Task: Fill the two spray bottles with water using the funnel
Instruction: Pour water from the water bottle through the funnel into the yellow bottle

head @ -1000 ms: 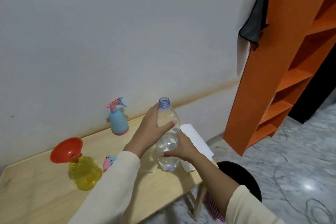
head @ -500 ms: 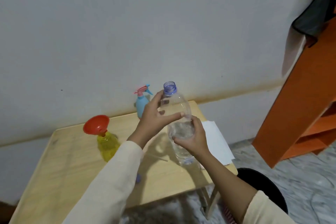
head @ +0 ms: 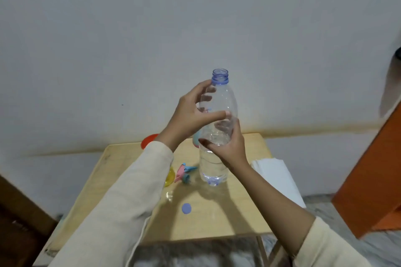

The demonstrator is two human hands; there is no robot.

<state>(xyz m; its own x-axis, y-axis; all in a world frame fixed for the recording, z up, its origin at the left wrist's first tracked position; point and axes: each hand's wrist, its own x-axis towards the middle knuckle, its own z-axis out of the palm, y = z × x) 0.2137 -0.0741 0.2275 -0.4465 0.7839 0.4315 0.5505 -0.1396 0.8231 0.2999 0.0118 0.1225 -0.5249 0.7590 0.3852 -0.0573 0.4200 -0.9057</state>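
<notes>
A blue cap (head: pixel 186 208) is seen lying on the wooden table (head: pixel 217 219) at lower centre, a detached spray head (head: pixel 184 172) just beyond it. The clear water bottle (head: pixel 213 165) is held upright at centre frame, long axis vertical, open mouth upward; its middle is gripped by the right hand (head: pixel 230 148) and its shoulder by the left hand (head: pixel 187 119). Farther back, a red funnel (head: pixel 148 141) is partly seen.

Long cream sleeves of plain cloth are worn on both arms. The left sleeve (head: pixel 121 201), seen from 7 o'clock, is worn down to the wrist and is faintly creased. The right sleeve (head: pixel 325 245), at 5 o'clock, is ended near the elbow, the forearm (head: pixel 271 193) left bare. Left hand (head: pixel 188 119) and right hand (head: pixel 230 147) are left uncovered.
</notes>
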